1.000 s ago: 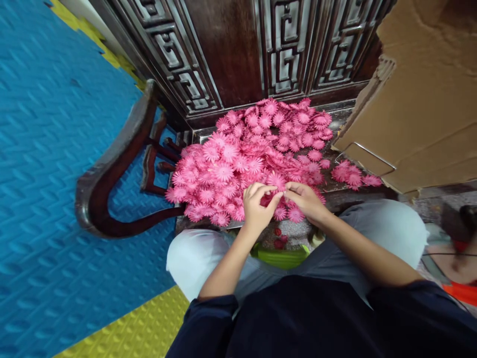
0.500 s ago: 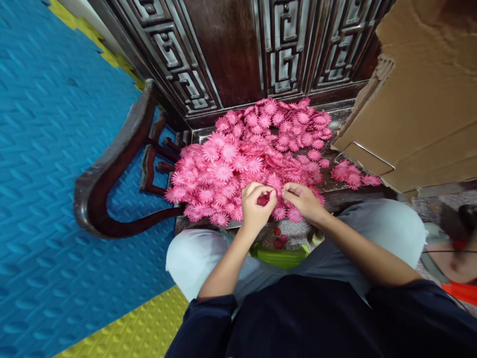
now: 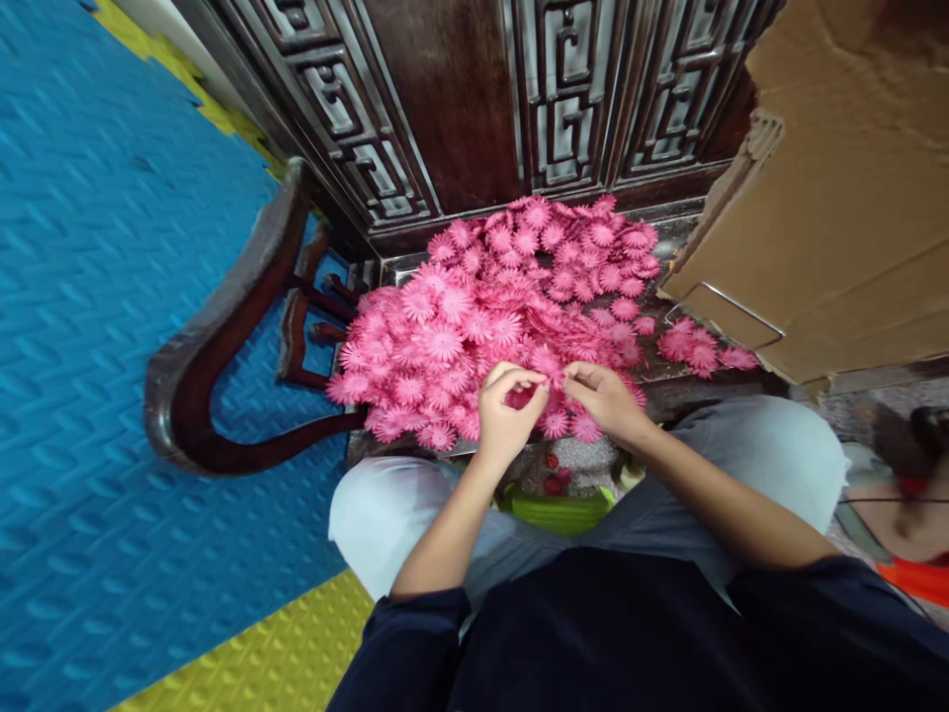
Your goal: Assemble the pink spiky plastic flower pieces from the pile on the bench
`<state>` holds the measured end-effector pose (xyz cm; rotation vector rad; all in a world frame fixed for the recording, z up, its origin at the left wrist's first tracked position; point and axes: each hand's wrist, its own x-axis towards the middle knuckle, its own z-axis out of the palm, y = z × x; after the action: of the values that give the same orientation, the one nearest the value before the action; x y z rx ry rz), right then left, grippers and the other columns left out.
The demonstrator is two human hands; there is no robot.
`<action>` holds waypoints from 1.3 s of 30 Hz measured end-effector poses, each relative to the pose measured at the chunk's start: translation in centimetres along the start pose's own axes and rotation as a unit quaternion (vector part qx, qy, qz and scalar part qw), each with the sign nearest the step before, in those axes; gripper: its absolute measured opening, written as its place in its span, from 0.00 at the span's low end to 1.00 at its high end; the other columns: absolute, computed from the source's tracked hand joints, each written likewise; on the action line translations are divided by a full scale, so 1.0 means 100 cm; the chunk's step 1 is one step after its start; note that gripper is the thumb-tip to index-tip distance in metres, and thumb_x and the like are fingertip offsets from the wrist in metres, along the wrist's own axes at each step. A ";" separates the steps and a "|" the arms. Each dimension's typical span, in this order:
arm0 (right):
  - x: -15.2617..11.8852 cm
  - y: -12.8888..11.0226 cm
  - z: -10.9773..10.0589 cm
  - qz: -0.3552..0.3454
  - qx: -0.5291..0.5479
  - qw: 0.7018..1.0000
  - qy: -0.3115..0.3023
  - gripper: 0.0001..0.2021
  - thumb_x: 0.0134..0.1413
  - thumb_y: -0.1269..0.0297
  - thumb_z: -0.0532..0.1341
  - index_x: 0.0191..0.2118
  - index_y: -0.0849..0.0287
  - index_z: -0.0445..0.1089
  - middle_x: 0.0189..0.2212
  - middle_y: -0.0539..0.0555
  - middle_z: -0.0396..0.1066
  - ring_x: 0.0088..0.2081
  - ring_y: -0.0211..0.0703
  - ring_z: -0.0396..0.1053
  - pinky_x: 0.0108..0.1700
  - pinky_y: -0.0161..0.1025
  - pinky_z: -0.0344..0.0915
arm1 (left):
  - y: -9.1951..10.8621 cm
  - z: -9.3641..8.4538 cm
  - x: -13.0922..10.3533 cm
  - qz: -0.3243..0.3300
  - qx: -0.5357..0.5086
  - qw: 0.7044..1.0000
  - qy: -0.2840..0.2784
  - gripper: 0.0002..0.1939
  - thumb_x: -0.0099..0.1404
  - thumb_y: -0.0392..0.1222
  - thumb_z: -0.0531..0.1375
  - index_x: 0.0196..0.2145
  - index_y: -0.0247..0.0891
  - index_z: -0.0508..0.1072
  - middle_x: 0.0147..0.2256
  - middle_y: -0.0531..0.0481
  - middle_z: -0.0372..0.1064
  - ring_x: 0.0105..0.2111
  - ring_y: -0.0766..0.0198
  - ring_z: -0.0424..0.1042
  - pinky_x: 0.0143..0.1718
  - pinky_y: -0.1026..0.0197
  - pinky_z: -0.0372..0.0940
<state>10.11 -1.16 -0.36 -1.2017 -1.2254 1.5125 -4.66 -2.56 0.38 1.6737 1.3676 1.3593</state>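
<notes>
My left hand (image 3: 510, 407) is closed in a pinch, thumb and forefinger forming a loop over the near edge of a heap of pink artificial flowers (image 3: 445, 343). A small pinkish bit shows at its fingertips, too little to name. Just to the right, my right hand (image 3: 602, 400) is also pinched, its fingertips close to those of the left; whatever it holds is hidden. One pink flower (image 3: 547, 362) shows just beyond the fingertips, and I cannot tell if it is held or lies on the heap. The flowers are flat, with many thin pointed petals.
The heap lies on a dark wooden seat with a carved back (image 3: 474, 109) and a curved armrest (image 3: 222, 316) at left. A cardboard sheet (image 3: 845, 218) and a bent metal wire (image 3: 731, 307) stand right. A green object (image 3: 556, 511) is between my knees.
My left hand's finger loop has flattened slightly, and its fingertips have shifted a little. My right hand stays almost in place. The heap looks the same.
</notes>
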 end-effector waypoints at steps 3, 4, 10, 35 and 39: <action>0.000 0.001 0.000 0.003 -0.002 1.000 -0.002 0.07 0.41 0.62 0.61 0.23 0.59 0.64 0.20 0.46 0.61 0.25 0.34 0.56 0.31 0.35 0.54 | 0.003 -0.001 0.000 -0.014 -0.018 1.000 -0.016 0.01 0.56 0.35 0.61 0.26 0.37 0.72 0.27 0.53 0.64 0.29 0.69 0.63 0.32 0.65 0.59; 0.000 0.001 0.000 0.001 -0.004 1.000 -0.002 0.07 0.41 0.62 0.61 0.23 0.59 0.64 0.20 0.46 0.61 0.25 0.34 0.57 0.32 0.35 0.54 | 0.003 -0.001 0.000 -0.025 -0.030 0.999 -0.021 0.02 0.56 0.36 0.61 0.26 0.37 0.72 0.27 0.53 0.63 0.29 0.69 0.62 0.32 0.65 0.59; -0.001 0.000 0.001 -0.024 -0.030 0.999 -0.015 0.07 0.43 0.61 0.60 0.24 0.59 0.66 0.22 0.48 0.65 0.27 0.36 0.61 0.34 0.36 0.57 | 0.000 -0.001 0.001 -0.092 -0.101 0.989 -0.052 0.04 0.58 0.38 0.58 0.26 0.37 0.67 0.26 0.54 0.62 0.29 0.68 0.62 0.33 0.65 0.58; -0.001 0.000 0.001 -0.006 -0.048 0.998 0.044 0.08 0.41 0.59 0.59 0.23 0.60 0.65 0.22 0.48 0.63 0.26 0.36 0.59 0.33 0.37 0.56 | -0.002 -0.003 0.005 -0.126 -0.071 0.988 -0.056 0.03 0.52 0.38 0.62 0.24 0.37 0.76 0.22 0.55 0.61 0.25 0.70 0.61 0.30 0.64 0.57; -0.001 0.001 0.001 -0.007 -0.055 0.998 0.042 0.09 0.42 0.58 0.59 0.24 0.59 0.66 0.22 0.48 0.63 0.26 0.36 0.59 0.33 0.37 0.56 | -0.007 -0.002 0.004 -0.200 -0.131 0.969 -0.062 0.04 0.50 0.40 0.64 0.23 0.37 0.76 0.20 0.56 0.62 0.23 0.71 0.58 0.28 0.65 0.54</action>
<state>10.01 -1.27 -0.47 -1.3133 -1.2714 1.3850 -5.09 -1.97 -0.01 1.2081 1.3013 1.1243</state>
